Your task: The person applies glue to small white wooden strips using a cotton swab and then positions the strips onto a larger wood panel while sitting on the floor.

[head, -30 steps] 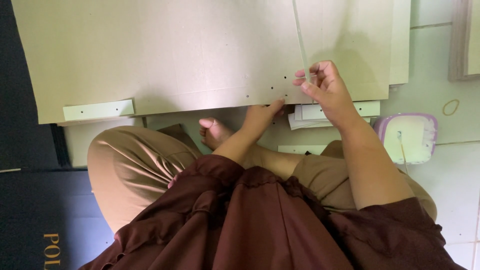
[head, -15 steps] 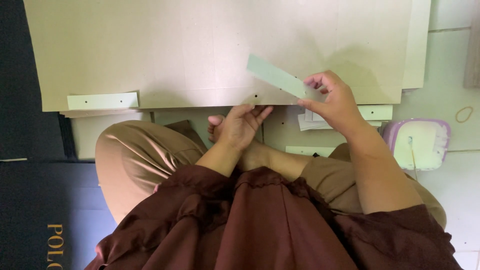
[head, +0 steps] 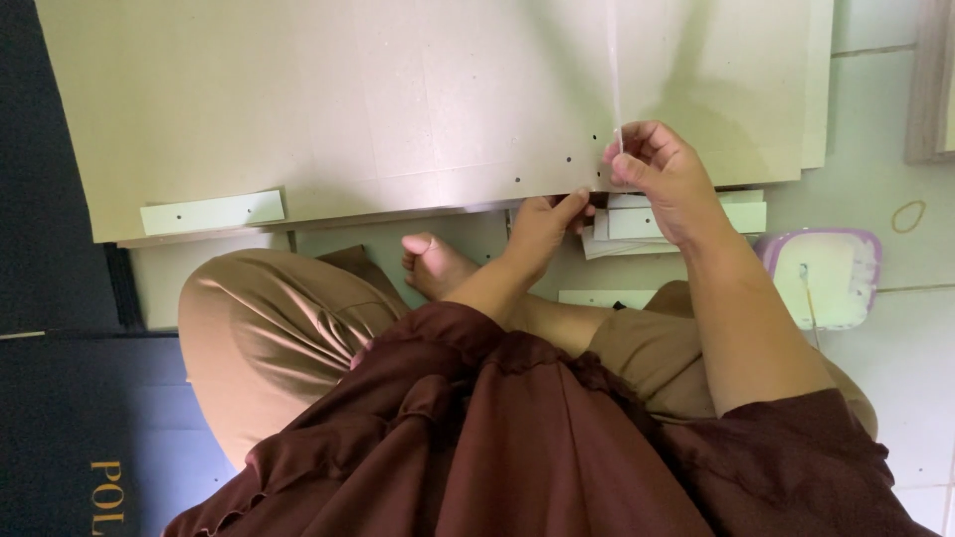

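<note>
Two hands at the near edge of one big pale panel, working on a thin strip seen edge-on.

From my seat, the beige board fills the top of the view, lying flat over the tiled floor, with a row of small drilled holes just left of my right hand. That hand is pinched closed on a narrow pale strip, which stands on edge and runs straight away from the fingers, so its long axis points up the board. My left hand sits just below and left of it, fingers curled under the board's edge, thumb on top; whether it grips anything I cannot tell. Loose pale slats lie right under the right wrist; a purple-rimmed tray sits further right.
</note>
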